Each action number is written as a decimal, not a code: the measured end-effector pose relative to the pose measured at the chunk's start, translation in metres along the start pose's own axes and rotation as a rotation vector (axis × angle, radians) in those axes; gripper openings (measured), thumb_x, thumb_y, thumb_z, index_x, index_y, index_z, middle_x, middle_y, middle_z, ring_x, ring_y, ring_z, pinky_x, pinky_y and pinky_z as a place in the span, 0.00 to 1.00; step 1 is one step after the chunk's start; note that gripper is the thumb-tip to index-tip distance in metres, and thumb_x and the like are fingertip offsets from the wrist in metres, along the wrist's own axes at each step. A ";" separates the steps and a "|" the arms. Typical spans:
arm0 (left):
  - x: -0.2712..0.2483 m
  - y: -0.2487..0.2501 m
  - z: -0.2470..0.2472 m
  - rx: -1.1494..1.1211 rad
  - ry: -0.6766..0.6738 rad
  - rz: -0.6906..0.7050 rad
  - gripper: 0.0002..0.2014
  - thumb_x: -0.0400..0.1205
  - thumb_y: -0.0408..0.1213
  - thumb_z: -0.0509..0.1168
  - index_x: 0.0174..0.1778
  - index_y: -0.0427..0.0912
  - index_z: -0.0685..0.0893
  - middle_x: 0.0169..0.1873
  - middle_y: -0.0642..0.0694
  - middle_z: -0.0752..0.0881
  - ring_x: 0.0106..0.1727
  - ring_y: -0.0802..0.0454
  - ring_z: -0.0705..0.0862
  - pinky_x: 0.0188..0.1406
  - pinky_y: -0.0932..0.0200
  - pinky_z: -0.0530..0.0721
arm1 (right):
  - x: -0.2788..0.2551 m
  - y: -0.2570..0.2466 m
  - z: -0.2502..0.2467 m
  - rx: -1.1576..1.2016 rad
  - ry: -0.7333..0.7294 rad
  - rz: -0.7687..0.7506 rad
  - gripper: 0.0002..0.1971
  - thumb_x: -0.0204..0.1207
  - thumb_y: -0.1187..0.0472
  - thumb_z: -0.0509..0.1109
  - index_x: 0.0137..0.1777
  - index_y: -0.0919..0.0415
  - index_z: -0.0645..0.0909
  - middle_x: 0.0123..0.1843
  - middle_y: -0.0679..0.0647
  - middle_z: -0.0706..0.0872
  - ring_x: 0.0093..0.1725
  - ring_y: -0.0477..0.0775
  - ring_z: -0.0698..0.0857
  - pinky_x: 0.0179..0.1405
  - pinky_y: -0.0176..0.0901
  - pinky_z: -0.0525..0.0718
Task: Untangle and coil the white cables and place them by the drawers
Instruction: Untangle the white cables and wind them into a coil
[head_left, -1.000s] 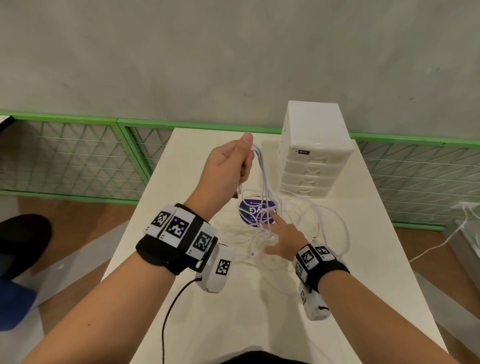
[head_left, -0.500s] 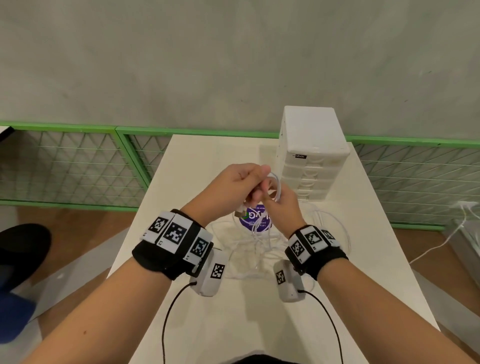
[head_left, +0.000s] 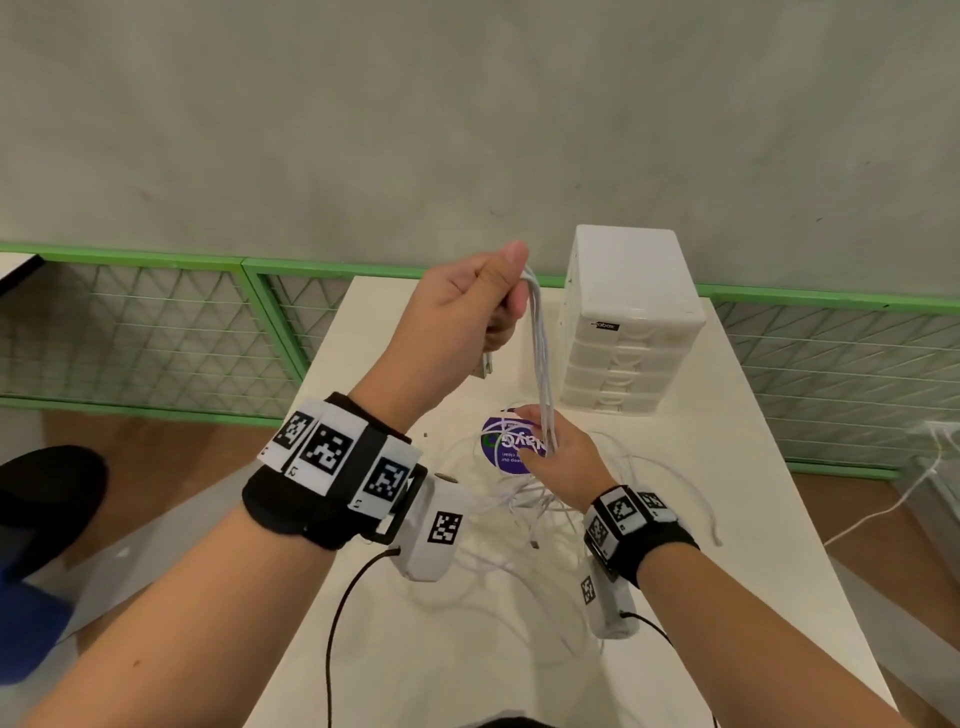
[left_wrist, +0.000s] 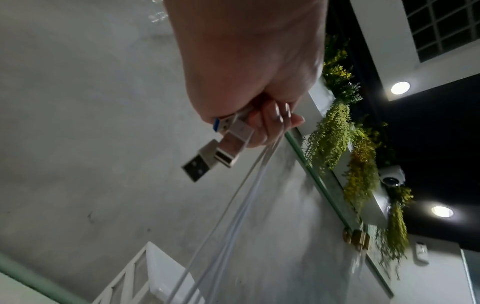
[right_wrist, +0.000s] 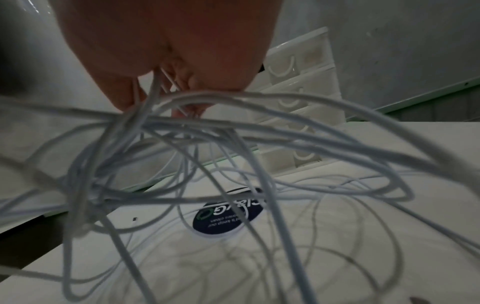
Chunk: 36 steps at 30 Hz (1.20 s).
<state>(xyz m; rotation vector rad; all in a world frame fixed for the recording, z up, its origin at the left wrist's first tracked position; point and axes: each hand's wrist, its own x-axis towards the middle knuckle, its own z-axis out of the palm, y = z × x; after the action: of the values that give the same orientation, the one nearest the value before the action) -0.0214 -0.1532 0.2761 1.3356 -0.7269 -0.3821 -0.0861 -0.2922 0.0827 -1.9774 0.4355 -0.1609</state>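
A white desk (head_left: 701, 519) is carrying everything, its far edge sitting against a green-framed mesh fence (head_left: 156, 332) below a grey wall (head_left: 467, 114); its left and right edges are dropping to a brown floor (head_left: 171, 457). Bare desk surface is lying open to the right of the cables and in front of them, toward the person.

A white drawer unit (head_left: 631, 317) is standing upright near the far right corner of the desk, its stacked drawers all closed, so their contents cannot be seen.

The white cables (head_left: 543, 358) are hanging as a bundle of strands from the raised left hand (head_left: 462, 317) down to the right hand (head_left: 563, 457), then spreading into a loose tangle of loops on the desk, just in front of the drawer unit and over a round purple sticker (head_left: 511, 447). One loop is reaching close to the desk's right edge.

The left hand's fingers (left_wrist: 270, 119) are clenching around the cable strands and their metal plugs (left_wrist: 223, 144), which are sticking out below the fist. The right hand is sitting low over the tangle, its fingers (right_wrist: 124, 96) curling around several strands where they are gathering into a knot.

Black wrist bands with square markers are wrapping both wrists.
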 end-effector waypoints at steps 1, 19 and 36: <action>0.000 0.000 0.001 -0.009 0.001 -0.001 0.21 0.88 0.37 0.53 0.27 0.38 0.71 0.16 0.58 0.66 0.21 0.57 0.59 0.19 0.68 0.58 | 0.000 0.002 -0.001 0.022 -0.004 0.003 0.24 0.69 0.67 0.73 0.64 0.46 0.77 0.59 0.44 0.84 0.60 0.47 0.83 0.67 0.51 0.80; -0.014 -0.069 -0.035 0.257 -0.247 -0.428 0.20 0.88 0.48 0.50 0.42 0.40 0.80 0.25 0.49 0.65 0.21 0.56 0.64 0.23 0.61 0.58 | 0.018 -0.083 -0.028 0.383 0.230 -0.224 0.11 0.78 0.71 0.66 0.39 0.54 0.80 0.30 0.40 0.80 0.25 0.35 0.74 0.28 0.25 0.71; 0.015 -0.037 0.010 -0.514 -0.008 -0.171 0.20 0.90 0.44 0.44 0.46 0.38 0.77 0.22 0.53 0.66 0.21 0.57 0.65 0.24 0.65 0.65 | -0.004 -0.017 0.012 -0.186 -0.143 -0.156 0.05 0.81 0.60 0.64 0.45 0.55 0.80 0.43 0.49 0.83 0.42 0.45 0.78 0.39 0.27 0.70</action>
<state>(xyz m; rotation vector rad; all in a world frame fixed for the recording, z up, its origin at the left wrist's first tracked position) -0.0118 -0.1784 0.2449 0.9094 -0.4767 -0.6629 -0.0821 -0.2739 0.0927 -2.1899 0.2090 -0.0791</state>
